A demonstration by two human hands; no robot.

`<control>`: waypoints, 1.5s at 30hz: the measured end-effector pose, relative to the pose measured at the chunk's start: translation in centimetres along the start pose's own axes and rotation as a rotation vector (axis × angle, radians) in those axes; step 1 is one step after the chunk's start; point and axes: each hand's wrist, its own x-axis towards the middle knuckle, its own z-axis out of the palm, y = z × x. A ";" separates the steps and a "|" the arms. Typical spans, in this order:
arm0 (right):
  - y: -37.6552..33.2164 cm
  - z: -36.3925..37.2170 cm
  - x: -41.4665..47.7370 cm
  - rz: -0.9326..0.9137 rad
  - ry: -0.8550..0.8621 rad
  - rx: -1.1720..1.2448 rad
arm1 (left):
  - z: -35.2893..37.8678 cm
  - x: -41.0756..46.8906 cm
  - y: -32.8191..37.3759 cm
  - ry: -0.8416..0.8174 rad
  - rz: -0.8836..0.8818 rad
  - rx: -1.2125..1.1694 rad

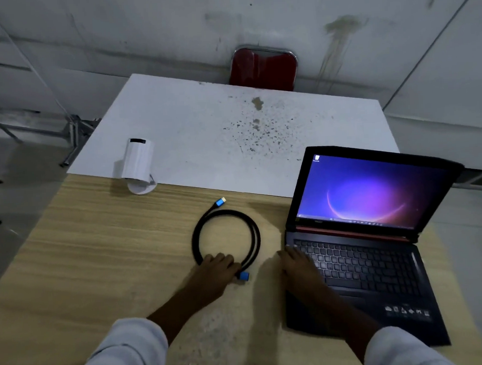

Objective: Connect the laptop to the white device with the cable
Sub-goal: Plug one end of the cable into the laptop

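Observation:
A black cable (200, 230) lies coiled on the wooden table, with a blue plug at each end. One plug (220, 202) points toward the white device, the other (244, 276) sticks out beside my left hand (215, 270). That hand rests on the coil's near side, fingers closing around the cable. The open black laptop (363, 262), screen lit purple, sits at the right. My right hand (298, 266) lies flat on the laptop's left edge by the keyboard. The white device (137, 163), a tilted cylinder on a stand, stands at the far left.
The wooden table (98, 261) adjoins a white table (202, 122) with dark specks behind it. A red chair (264, 68) stands at the far end. Metal frame legs (73, 136) stand on the floor to the left.

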 end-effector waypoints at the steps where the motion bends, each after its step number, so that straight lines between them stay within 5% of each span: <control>1: 0.6 0.1 -0.3 0.022 -0.014 -0.014 | -0.3 0.9 0.6 0.010 -0.017 -0.037; 14: 4.5 1.0 -1.0 -0.038 -0.125 -0.058 | 0.2 6.4 5.3 0.091 -0.155 -0.711; 21: 5.2 0.3 0.6 -0.034 -0.167 -0.071 | 0.3 8.2 5.0 0.079 -0.124 -0.512; 24: 5.6 0.3 0.8 -0.044 -0.167 -0.080 | 1.1 8.8 5.1 0.130 -0.241 -0.541; 28: 5.8 0.5 0.8 -0.051 -0.159 -0.085 | 1.4 9.1 5.0 0.040 -0.132 -0.593; 36: 5.6 0.3 1.0 -0.046 -0.181 -0.104 | 2.2 8.8 5.0 0.211 -0.074 -0.626; 45: 5.3 0.2 0.9 -0.051 -0.186 -0.116 | 2.4 9.3 4.8 0.209 -0.072 -0.685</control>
